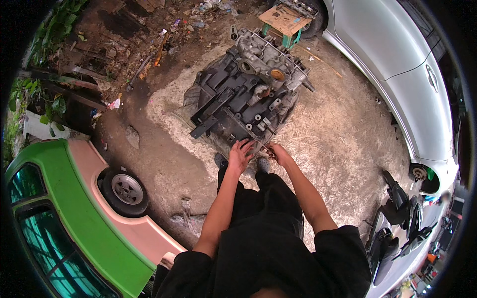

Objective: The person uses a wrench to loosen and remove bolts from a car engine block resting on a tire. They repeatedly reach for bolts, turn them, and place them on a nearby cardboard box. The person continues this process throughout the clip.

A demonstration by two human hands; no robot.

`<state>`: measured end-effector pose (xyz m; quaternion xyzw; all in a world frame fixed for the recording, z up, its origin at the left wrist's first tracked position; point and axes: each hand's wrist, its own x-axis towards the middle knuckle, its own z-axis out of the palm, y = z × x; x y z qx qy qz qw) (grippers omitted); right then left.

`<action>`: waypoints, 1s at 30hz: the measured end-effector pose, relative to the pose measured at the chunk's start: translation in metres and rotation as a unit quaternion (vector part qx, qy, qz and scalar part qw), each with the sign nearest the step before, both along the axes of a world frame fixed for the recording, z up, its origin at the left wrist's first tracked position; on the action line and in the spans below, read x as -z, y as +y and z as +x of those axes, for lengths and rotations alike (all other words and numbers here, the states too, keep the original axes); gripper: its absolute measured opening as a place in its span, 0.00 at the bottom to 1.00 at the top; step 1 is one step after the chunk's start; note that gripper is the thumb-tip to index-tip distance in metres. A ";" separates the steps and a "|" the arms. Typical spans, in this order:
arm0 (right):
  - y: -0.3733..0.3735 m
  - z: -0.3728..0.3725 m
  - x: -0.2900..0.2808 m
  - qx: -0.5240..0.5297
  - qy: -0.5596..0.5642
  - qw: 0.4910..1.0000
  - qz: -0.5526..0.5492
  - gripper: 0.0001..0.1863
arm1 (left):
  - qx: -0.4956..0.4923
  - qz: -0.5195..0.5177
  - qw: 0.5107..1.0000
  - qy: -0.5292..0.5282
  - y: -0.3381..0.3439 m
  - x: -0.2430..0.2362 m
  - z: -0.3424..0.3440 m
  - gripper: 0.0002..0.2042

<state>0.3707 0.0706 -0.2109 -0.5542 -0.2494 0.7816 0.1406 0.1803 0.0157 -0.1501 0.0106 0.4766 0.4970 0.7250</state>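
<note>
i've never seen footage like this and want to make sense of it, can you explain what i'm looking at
There is no robot here, just a person's two bare hands. The single picture comes from a wide fisheye camera on their head, looking down, so straight edges bend near the rim. In front of them, on the concrete ground, sits a large greasy engine. The right hand seems to grip a slim tool; the left hand is spread at the engine's near edge. A green-and-pink car stands left, a silver car right.
</note>
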 end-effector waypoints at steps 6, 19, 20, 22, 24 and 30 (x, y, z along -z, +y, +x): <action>0.000 -0.001 0.000 0.016 -0.003 0.999 -0.028 0.13 | -0.045 -0.011 0.998 -0.040 0.002 0.004 0.003 0.27; -0.014 -0.007 -0.058 -0.009 0.144 0.988 -0.055 0.11 | -0.025 0.008 0.997 -0.066 0.001 0.006 -0.004 0.28; -0.016 -0.017 -0.066 0.016 0.175 0.982 -0.074 0.11 | -0.020 0.013 0.997 -0.067 0.001 0.005 -0.006 0.28; -0.014 -0.035 -0.075 0.071 0.179 0.973 -0.125 0.10 | -0.002 0.029 0.998 -0.056 0.000 0.003 -0.011 0.29; -0.013 -0.052 -0.078 0.123 0.189 0.960 -0.165 0.09 | 0.013 0.033 0.997 -0.062 -0.002 0.002 -0.021 0.29; -0.026 -0.045 -0.080 0.149 0.134 0.971 -0.133 0.08 | 0.027 0.060 0.997 0.032 -0.006 0.000 -0.053 0.28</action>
